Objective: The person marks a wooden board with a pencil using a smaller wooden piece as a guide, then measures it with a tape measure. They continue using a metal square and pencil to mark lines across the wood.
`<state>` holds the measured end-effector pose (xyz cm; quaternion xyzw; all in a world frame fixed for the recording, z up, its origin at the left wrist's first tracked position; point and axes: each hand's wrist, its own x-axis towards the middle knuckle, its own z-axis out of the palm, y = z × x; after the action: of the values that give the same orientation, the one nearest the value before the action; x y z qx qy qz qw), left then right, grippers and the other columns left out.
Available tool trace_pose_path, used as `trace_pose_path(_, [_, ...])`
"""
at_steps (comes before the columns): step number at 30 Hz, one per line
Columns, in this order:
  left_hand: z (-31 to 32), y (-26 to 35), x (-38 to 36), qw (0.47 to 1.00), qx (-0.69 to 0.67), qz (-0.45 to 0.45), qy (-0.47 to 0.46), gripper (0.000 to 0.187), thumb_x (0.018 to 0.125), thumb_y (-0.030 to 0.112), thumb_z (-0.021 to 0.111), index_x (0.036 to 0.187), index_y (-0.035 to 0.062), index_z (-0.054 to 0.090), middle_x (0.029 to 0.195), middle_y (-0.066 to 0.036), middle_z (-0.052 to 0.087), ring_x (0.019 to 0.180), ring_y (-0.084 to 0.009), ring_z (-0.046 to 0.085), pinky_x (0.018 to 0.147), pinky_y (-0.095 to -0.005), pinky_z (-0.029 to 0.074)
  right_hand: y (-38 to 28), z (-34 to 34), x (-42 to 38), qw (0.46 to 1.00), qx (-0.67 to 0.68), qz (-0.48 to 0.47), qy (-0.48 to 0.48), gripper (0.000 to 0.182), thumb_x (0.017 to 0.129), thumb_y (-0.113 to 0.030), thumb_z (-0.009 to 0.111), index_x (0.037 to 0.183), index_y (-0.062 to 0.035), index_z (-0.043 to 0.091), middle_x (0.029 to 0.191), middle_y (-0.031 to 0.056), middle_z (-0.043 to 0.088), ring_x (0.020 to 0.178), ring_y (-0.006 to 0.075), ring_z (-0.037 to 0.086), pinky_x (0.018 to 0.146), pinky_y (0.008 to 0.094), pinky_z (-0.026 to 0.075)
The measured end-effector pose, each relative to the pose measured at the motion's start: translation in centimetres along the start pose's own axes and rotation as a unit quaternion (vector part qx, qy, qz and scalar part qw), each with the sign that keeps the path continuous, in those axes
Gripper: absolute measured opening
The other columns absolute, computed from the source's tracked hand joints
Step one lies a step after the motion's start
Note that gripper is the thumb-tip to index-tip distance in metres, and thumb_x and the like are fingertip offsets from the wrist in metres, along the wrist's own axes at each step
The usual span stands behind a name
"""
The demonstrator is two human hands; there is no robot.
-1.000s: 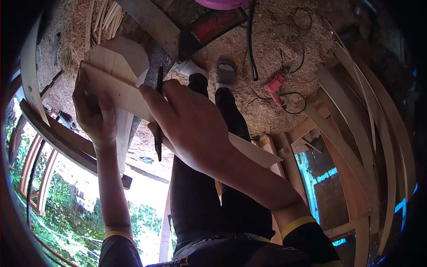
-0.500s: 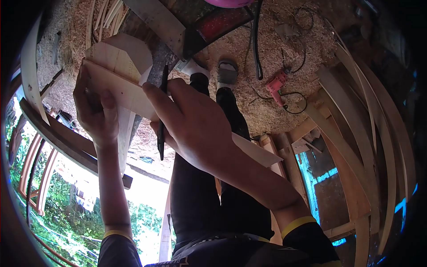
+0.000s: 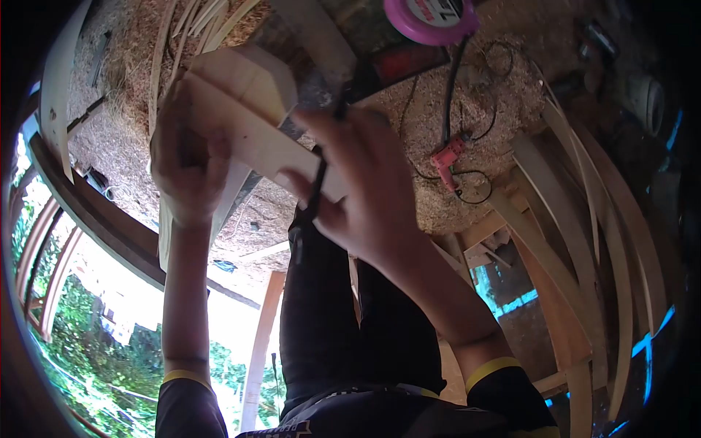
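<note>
Two bare hands are up in front of the person I'm watching, with a flat, straight-edged strip of pale wood (image 3: 255,139) slanting between them. Its long axis runs from the far left, where the left hand (image 3: 186,171) has its end, down and nearer the body on the right, so that its other end points at the right hand (image 3: 376,186). The left hand is curled round the wood, thumb on the near face. The right hand is half closed, with a slim black pen (image 3: 320,175) caught between thumb and fingers; the pen stands steeply across the strip's right end, the right hand much the closer to that end. Blur keeps me from telling whether pen or fingertips touch the wood. Just beyond the strip's far edge shows a wider pale board with cut-off corners (image 3: 252,69), overlapped by it. Farther off, a red corded power drill (image 3: 445,157) lies on shavings, and a round pink-purple tape measure (image 3: 431,22) shows at the top.
</note>
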<state>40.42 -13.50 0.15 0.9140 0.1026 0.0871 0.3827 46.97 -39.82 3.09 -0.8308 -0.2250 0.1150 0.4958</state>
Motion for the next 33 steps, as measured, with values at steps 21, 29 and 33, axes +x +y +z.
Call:
trace_pose_path(21, [-1.9, 4.0, -0.1, 0.985, 0.161, -0.052, 0.021, 0.075, 0.09, 0.038, 0.088, 0.154, 0.0099, 0.061, 0.171, -0.016, 0.057, 0.157, -0.0432, 0.052, 0.132, -0.062, 0.027, -5.1, 0.9, 12.0, 0.957, -0.209, 0.077, -0.185, 0.072, 0.08, -0.021, 0.1, 0.138, -0.0025, 0.06, 0.132, 0.0227, 0.065, 0.121, 0.0466, 0.07, 0.098, 0.053, 0.059])
trace_pose_path(29, [-1.4, 4.1, -2.1, 0.986, 0.104, -0.087, 0.098, 0.078, 0.085, 0.042, 0.093, 0.15, 0.0072, 0.065, 0.171, -0.027, 0.052, 0.159, -0.0467, 0.049, 0.133, -0.062, 0.029, -6.0, 1.2, 12.6, 0.945, -0.232, 0.101, -0.206, 0.071, 0.083, -0.021, 0.098, 0.142, -0.0031, 0.062, 0.13, 0.0202, 0.066, 0.122, 0.0434, 0.07, 0.1, 0.0523, 0.058])
trace_pose_path(33, [-1.7, 5.0, -2.2, 0.981, 0.135, -0.115, 0.084, 0.079, 0.085, 0.05, 0.093, 0.147, 0.0075, 0.068, 0.169, -0.019, 0.058, 0.156, -0.0428, 0.055, 0.131, -0.0601, 0.032, -6.1, 1.3, 12.9, 0.937, -0.243, 0.127, -0.214, 0.07, 0.084, -0.019, 0.098, 0.144, -0.0036, 0.065, 0.129, 0.0185, 0.068, 0.121, 0.0395, 0.071, 0.1, 0.0496, 0.058])
